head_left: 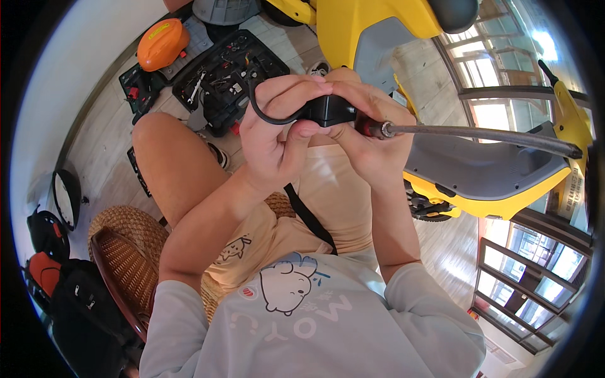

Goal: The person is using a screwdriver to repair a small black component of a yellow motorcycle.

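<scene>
Both hands are raised close together above my lap. My left hand (277,123) has its fingers wrapped round the left side of a small black plastic part (329,111), from which a curved black cable or stem (253,97) loops out to the left. My right hand (378,148) touches the right end of the same part with its fingertips. That hand also grips a screwdriver (479,133), whose dark red handle shows at the palm. Its long metal shaft points off to the right, away from the black part.
An open black tool case (230,79) with wrenches and small tools lies on the floor ahead. Beside it are an orange helmet (164,44) and a power drill (140,88). Yellow and grey scooters (498,170) stand ahead and right. A wicker chair (126,252) and black bags (82,315) are left.
</scene>
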The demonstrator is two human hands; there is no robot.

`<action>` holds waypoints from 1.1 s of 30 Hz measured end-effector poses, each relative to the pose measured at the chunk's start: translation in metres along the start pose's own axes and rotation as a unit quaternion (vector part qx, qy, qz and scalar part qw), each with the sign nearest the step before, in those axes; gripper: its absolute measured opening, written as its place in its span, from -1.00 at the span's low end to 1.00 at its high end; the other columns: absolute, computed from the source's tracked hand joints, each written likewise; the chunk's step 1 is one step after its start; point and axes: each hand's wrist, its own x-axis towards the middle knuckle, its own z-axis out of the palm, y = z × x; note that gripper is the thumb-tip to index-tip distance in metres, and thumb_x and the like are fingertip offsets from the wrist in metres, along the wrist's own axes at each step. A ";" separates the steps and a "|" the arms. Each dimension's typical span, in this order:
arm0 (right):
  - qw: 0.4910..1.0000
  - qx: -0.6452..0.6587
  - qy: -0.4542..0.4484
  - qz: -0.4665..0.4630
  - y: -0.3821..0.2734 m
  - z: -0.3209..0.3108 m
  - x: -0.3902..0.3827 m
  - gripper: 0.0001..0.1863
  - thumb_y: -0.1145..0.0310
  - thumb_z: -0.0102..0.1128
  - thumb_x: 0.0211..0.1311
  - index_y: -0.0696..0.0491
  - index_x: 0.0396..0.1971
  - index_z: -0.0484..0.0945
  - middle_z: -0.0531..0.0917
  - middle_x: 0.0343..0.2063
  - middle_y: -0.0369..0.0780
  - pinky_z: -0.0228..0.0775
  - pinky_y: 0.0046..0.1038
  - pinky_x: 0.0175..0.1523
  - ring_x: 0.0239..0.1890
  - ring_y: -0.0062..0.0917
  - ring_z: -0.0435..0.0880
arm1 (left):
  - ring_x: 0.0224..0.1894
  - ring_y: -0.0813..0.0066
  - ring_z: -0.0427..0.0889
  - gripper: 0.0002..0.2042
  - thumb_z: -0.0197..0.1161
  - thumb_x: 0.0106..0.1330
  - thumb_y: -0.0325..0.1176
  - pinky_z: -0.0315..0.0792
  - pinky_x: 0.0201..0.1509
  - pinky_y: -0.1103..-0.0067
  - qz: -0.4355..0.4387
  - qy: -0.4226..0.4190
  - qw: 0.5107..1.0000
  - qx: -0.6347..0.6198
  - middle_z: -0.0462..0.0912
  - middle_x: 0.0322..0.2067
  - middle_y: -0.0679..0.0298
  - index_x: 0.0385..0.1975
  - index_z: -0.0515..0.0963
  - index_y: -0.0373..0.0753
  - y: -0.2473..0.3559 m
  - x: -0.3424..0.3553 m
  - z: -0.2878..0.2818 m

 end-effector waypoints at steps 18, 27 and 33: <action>0.990 0.038 -0.007 0.139 0.017 0.010 0.000 -0.69 0.47 0.48 0.03 0.18 -0.19 0.65 0.59 -0.45 -0.33 0.28 -0.64 -0.47 -0.49 -0.73 0.46 | -0.25 0.33 0.55 -0.80 0.15 0.39 -0.39 0.43 -0.12 0.50 -0.172 0.030 0.985 0.008 0.61 -0.30 0.14 -0.14 0.57 -0.38 -0.002 -0.003 0.002; 0.944 0.216 0.045 0.245 0.012 0.015 -0.007 -0.77 0.46 0.35 0.21 0.21 -0.18 0.57 0.47 -0.62 -0.38 0.15 -0.69 -0.68 -0.73 -0.80 0.37 | -0.26 0.35 0.52 -0.79 0.14 0.37 -0.40 0.42 -0.15 0.52 -0.190 0.007 0.981 -0.026 0.55 -0.27 0.12 -0.11 0.54 -0.38 -0.005 -0.005 0.002; 0.967 0.153 0.040 0.199 0.011 0.017 -0.013 -0.74 0.44 0.34 0.22 0.22 -0.14 0.57 0.48 -0.60 -0.39 0.16 -0.73 -0.62 -0.70 -0.82 0.37 | -0.29 0.29 0.53 -0.75 0.23 0.25 -0.44 0.44 -0.20 0.51 -0.103 -0.014 0.992 0.065 0.55 -0.29 0.10 -0.12 0.54 -0.40 0.000 -0.001 -0.003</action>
